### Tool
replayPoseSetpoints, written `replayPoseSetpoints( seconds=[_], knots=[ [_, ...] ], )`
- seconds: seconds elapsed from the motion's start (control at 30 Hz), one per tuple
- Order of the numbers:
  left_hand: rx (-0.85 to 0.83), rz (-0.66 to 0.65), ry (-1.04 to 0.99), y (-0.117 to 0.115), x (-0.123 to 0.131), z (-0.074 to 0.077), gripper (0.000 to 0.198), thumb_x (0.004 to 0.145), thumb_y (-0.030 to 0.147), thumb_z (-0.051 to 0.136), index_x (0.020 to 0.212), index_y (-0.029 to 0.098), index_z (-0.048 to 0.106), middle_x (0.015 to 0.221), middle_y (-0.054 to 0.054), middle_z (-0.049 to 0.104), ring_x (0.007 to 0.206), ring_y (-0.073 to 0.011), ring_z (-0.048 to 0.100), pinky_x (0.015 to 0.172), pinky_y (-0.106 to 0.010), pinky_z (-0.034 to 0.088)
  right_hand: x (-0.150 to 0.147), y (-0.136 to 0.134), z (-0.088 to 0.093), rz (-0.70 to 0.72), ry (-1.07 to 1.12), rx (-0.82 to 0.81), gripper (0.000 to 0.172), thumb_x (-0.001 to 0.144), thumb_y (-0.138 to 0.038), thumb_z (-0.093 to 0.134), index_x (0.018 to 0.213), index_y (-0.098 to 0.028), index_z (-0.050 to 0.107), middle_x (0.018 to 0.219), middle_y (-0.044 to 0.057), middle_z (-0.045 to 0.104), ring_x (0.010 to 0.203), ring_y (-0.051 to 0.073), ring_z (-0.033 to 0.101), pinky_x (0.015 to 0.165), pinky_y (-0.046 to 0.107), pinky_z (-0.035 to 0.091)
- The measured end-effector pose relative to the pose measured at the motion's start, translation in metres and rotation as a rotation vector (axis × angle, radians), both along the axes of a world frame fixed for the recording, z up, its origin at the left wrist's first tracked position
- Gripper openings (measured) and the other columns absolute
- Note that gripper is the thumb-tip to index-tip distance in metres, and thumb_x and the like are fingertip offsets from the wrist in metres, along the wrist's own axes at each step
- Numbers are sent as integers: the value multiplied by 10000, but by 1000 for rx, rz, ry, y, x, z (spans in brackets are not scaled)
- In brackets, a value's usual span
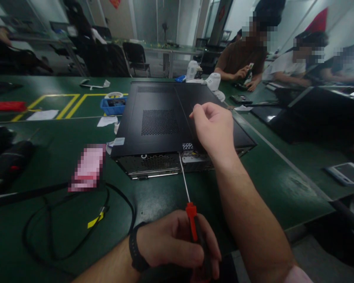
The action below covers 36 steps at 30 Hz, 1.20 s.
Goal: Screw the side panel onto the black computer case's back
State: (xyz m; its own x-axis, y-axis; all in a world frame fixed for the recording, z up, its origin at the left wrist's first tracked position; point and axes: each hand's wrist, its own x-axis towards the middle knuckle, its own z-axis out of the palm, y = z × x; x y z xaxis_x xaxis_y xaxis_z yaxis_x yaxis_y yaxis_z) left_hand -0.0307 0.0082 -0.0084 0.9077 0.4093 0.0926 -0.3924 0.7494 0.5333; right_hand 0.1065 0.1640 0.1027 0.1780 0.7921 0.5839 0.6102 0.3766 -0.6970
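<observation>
A black computer case (159, 94) lies flat on the green table, its rear side facing me. My left hand (179, 243), with a black band on the wrist, is wrapped round a red and black screwdriver (192, 222). The screwdriver's long shaft points away from me, and its tip meets the case's rear edge near the middle. Over the right part of the top panel is my right hand (214, 124), fingers curled with thumb and forefinger close together. Whatever it may hold is hidden, and I cannot tell whether it touches the panel.
Left of the case are a blue bin (113, 106), a pixelated pink object (88, 167), a black cable (132, 208) and a power drill (10, 165). A white handheld device (346, 173) lies at right. A co-worker (242, 59) sits across the table holding something.
</observation>
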Motion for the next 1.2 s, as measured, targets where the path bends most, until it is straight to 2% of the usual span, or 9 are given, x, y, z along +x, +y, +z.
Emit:
replayPoseSetpoints(
  seconds=[0.2,0.37,0.5,0.67,0.8,0.97,1.07,1.2],
  knots=[
    [1,-8,20,2,-3,3,389,763,371,893,1005,106,742,840,-73,730,539,-86,637,501,-181,474,0,1,0,7,13,-6,319,930,-323,590,634,-211,631,534,-44,513,537,110,446,602,306,331],
    [25,9,-80,2,3,-2,343,779,352,884,904,133,652,804,-63,742,507,-84,629,482,-169,484,0,-1,2,5,13,-12,331,932,-321,593,622,-208,625,544,-40,529,542,109,449,604,309,331],
    [22,7,-151,1,4,-3,334,824,338,852,990,153,627,805,-68,763,493,-86,632,452,-145,445,0,-1,1,7,9,-6,320,928,-320,598,629,-211,637,544,-43,535,541,109,451,608,310,332],
    [24,-13,-79,1,-2,3,356,857,323,821,1109,95,714,875,-109,769,567,-88,668,530,-168,517,0,0,-1,2,3,3,324,930,-323,600,631,-209,648,530,-48,511,538,108,446,607,315,329],
    [-2,2,-63,2,-2,-1,344,784,307,884,1009,107,719,875,-88,761,558,-86,668,518,-173,555,0,0,-1,6,8,1,314,929,-317,603,637,-207,646,530,-48,514,545,110,454,612,312,332],
    [-2,27,-135,0,5,-7,414,731,360,924,920,148,624,840,-79,764,574,-111,678,479,-171,533,-1,0,0,1,5,-11,323,934,-315,589,632,-206,624,529,-52,495,545,115,453,619,316,324],
    [-13,14,-98,-1,3,-3,406,772,389,891,968,132,646,821,-85,764,584,-115,686,524,-180,543,-1,0,1,3,6,-18,332,940,-318,588,625,-211,600,526,-57,472,542,117,449,623,319,322],
    [-27,-28,-35,-1,-4,4,418,799,354,869,1092,95,721,913,-119,769,682,-115,710,612,-189,564,-1,0,1,5,6,-11,330,936,-313,595,622,-211,595,528,-57,479,543,111,444,621,317,320]
  ],
)
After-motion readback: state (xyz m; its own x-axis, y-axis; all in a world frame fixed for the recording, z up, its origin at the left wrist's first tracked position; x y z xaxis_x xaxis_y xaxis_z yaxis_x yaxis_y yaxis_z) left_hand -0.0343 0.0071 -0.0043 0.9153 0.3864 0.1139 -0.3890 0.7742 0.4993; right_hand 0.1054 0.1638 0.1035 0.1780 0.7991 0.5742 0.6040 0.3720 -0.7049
